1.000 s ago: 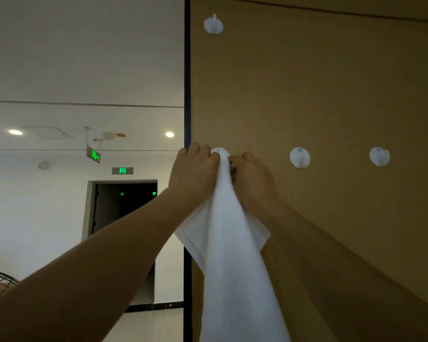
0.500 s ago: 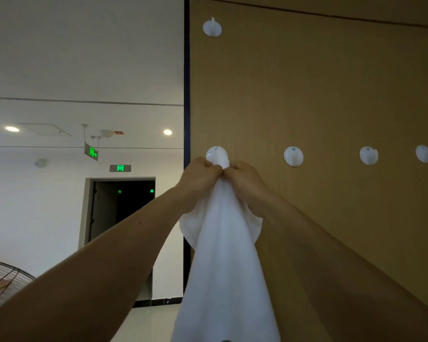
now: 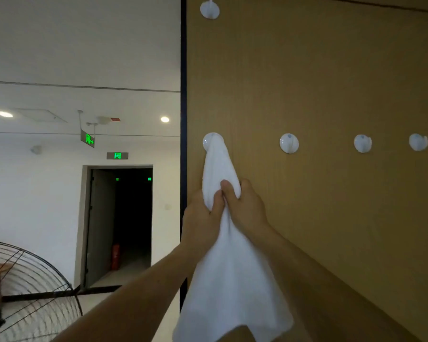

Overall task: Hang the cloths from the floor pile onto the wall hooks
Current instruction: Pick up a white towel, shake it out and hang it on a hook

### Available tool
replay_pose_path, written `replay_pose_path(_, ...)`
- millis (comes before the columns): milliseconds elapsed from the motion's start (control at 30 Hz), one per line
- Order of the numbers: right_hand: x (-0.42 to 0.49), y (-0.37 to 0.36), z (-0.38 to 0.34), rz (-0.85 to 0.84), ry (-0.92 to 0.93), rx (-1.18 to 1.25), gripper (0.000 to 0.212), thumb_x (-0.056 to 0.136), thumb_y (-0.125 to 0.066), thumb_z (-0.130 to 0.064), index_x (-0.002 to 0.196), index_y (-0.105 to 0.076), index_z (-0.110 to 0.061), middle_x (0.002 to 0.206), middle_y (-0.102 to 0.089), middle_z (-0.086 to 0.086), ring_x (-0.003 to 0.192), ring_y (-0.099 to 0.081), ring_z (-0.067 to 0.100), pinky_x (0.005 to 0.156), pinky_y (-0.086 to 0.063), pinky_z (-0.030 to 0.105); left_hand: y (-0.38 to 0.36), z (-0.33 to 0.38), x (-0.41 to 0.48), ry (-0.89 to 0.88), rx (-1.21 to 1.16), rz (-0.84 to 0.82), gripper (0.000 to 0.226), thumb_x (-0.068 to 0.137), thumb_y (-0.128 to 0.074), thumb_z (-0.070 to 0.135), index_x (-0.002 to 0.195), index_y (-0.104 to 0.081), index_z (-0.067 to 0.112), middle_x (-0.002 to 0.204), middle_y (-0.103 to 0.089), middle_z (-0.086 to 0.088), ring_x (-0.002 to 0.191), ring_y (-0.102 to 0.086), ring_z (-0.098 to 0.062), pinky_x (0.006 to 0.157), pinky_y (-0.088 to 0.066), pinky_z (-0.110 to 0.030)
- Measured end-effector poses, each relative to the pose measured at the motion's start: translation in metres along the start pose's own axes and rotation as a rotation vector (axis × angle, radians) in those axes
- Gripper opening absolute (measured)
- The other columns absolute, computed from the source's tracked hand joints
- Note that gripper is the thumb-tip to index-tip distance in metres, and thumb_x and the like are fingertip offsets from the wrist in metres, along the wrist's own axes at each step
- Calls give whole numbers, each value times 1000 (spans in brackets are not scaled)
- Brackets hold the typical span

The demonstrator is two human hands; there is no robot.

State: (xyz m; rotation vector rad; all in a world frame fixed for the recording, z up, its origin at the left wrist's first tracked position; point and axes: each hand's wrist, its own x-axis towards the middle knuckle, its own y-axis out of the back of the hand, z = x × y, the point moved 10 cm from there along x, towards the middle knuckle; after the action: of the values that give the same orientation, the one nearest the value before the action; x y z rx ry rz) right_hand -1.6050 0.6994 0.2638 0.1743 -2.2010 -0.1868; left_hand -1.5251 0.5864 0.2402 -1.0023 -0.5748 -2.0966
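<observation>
Presently both hands are on one white fabric cloth (image 3: 229, 280) against a tan wood-grain wall panel (image 3: 331, 82). The cloth's top end is looped over the leftmost round white hook (image 3: 207, 142) in a row of four. From there it hangs in a narrow bunch, then widens toward the bottom edge of view, lying against the panel.

The left hand (image 3: 202, 219) grips the bunch from the left side, some way below the hook. Its fingers (image 3: 218, 202) are curled tight round the fabric, with the thumb pressed over the front. The right hand (image 3: 248, 211) grips the same bunch from the right, touching the left hand. Its fingers (image 3: 229, 192) are likewise clamped on the cloth, with the thumb across the front fold. Both hands are apart from the hook itself.

Along the row to the right are the second hook (image 3: 289, 143), third hook (image 3: 362, 143) and fourth hook (image 3: 418, 142). A single upper hook (image 3: 209, 9) sits high above the first.

Left of the panel are a dark doorway (image 3: 124, 218), a green exit sign (image 3: 117, 155) over it, and a black wire-guard fan (image 3: 22, 292) at lower left.
</observation>
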Motion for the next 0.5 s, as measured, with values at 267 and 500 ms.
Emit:
replay_pose_path(267,-79,10,47,62,-46,-135,59,93,-44,-60,137,-41,-21,125,-57,-5,106,-58,14,82,-47,28,-6,-20,-58,-190,349,-26,79,94,-47,52,152,-4,20,154,-23,-7,137,-32,-25,112,-31,-46)
replay_pose_path(500,-162,26,56,110,-109,-361,61,95,-37,-59,144,-35,-22,134,-49,2,120,-47,17,101,-44,43,-2,-20,-119,-578,656,-60,74,94,-45,42,150,-18,1,157,-15,-20,146,-13,-33,117,-16,-49)
